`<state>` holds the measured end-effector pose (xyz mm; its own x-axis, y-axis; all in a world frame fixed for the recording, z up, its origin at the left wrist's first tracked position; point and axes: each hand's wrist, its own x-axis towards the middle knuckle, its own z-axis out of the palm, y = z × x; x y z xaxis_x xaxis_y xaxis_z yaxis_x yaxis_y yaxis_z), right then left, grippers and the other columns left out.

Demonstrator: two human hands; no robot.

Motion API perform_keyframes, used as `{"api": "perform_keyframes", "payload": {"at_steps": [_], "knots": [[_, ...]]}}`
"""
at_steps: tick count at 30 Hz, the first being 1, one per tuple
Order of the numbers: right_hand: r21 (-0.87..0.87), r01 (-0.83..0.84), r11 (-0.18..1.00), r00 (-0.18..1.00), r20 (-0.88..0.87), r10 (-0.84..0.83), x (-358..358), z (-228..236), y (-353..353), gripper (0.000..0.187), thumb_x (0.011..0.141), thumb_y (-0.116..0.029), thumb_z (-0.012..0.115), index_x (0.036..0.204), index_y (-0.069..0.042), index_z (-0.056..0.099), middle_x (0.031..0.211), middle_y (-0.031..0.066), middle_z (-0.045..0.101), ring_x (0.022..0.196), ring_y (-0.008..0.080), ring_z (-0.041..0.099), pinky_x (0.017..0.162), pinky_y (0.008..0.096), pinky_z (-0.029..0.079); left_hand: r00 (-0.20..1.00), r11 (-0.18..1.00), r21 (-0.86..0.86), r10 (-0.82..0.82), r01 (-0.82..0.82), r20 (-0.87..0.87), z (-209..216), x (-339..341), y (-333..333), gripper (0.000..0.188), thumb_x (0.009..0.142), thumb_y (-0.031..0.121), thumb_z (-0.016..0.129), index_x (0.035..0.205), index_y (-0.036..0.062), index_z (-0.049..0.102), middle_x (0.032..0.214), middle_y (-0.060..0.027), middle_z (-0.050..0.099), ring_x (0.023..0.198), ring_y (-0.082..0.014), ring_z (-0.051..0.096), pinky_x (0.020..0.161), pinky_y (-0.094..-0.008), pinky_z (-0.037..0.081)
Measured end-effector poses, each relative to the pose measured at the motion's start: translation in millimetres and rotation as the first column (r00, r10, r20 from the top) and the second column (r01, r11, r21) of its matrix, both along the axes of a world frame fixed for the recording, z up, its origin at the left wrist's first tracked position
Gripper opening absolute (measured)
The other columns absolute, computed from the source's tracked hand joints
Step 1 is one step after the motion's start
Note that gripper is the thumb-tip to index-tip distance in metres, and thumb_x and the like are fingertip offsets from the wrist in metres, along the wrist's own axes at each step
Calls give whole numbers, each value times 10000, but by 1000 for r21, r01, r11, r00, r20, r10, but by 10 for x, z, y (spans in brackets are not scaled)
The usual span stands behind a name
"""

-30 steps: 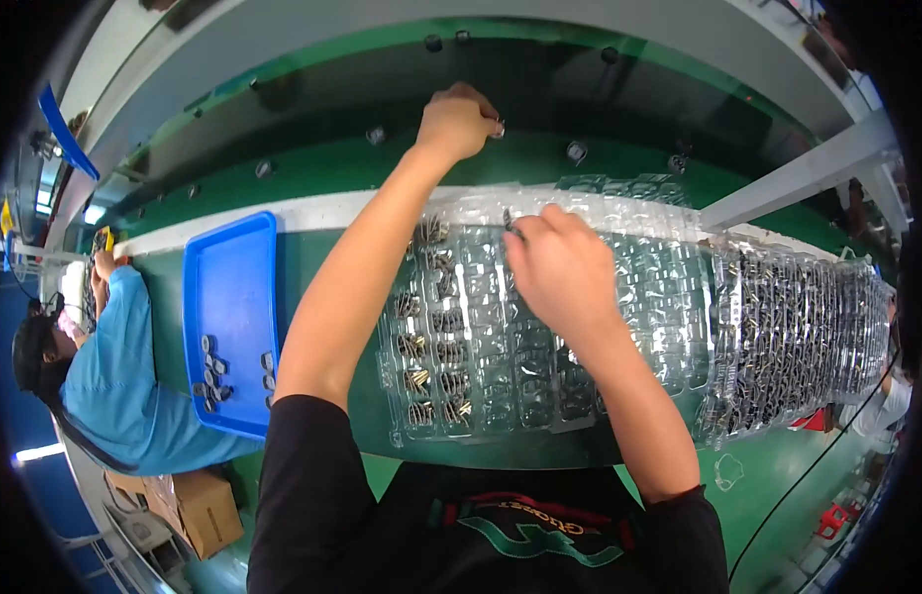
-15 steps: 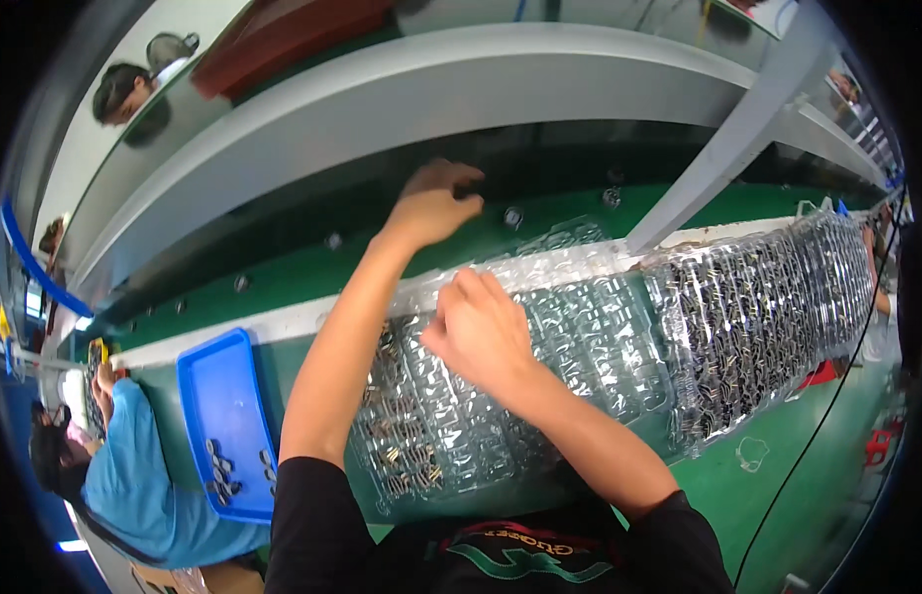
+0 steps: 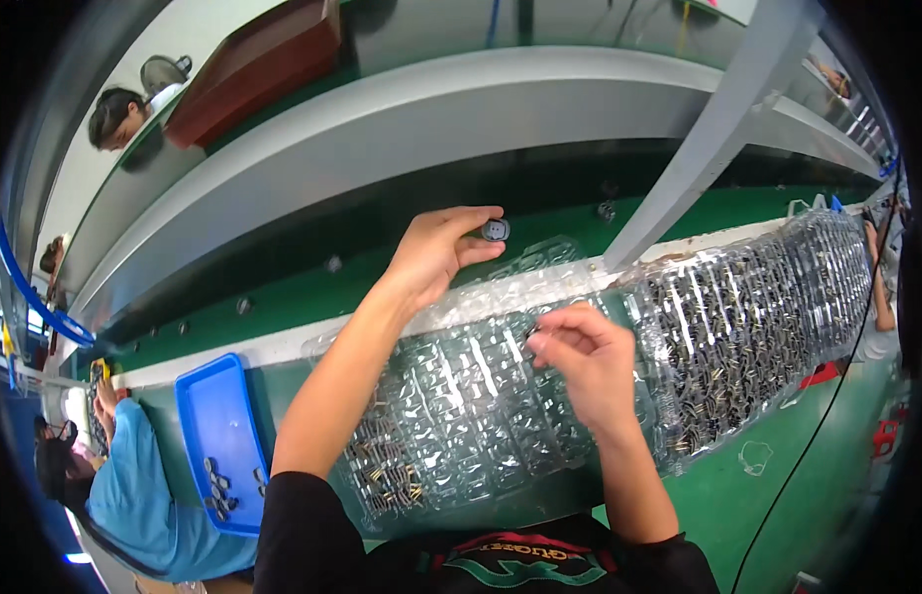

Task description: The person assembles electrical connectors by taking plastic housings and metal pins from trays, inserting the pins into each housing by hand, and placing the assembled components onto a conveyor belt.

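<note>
My left hand (image 3: 436,252) is over the green belt (image 3: 283,289), thumb and fingers closed around a small round grey part (image 3: 496,230) with a dark rim. Lower and to the right, my right hand (image 3: 592,361) pinches thumb and forefinger together above a clear plastic blister tray (image 3: 471,396). Something small and dark shows at those fingertips, too little of it visible to name. Many of the tray's pockets hold nothing, while small dark and gold-coloured parts (image 3: 387,480) fill the pockets at its left end.
On the right, more clear trays (image 3: 723,337) hold rows of metallic parts. A blue bin (image 3: 223,436) with several dark parts stands left, beside a co-worker in a blue top (image 3: 149,495). A grey post (image 3: 704,148) slants across the belt; small parts (image 3: 245,306) dot the belt.
My left hand has come down a little to the right and closed around the round part from the belt. The right hand has shifted right, its fingertips now pinched.
</note>
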<state>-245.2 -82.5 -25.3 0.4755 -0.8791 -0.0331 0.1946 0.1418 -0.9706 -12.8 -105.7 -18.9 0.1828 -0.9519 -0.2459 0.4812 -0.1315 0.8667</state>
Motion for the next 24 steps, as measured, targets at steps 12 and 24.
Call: {"api": "perform_keyframes", "payload": {"at_steps": [12, 24], "knots": [[-781, 20, 624, 989, -75, -126, 296, 502, 178, 233, 771, 142, 729, 980, 42, 713, 925, 113, 666, 802, 160, 678, 676, 235, 558, 916, 972, -236, -80, -17, -394, 181, -381, 1283, 331, 943, -5, 600, 1273, -22, 593, 1225, -192, 638, 1130, -313, 643, 962, -408, 572], [-922, -48, 384, 992, -90, -91, 265, 641, 179, 365, 585, 119, 717, 932, 6, 720, 850, 80, 652, 705, 209, 618, 568, 290, 506, 923, 941, -320, -220, 114, -316, 109, -411, 1418, 381, 924, -16, 622, 1303, -28, 588, 1278, -190, 621, 1162, -275, 620, 957, -471, 551]]}}
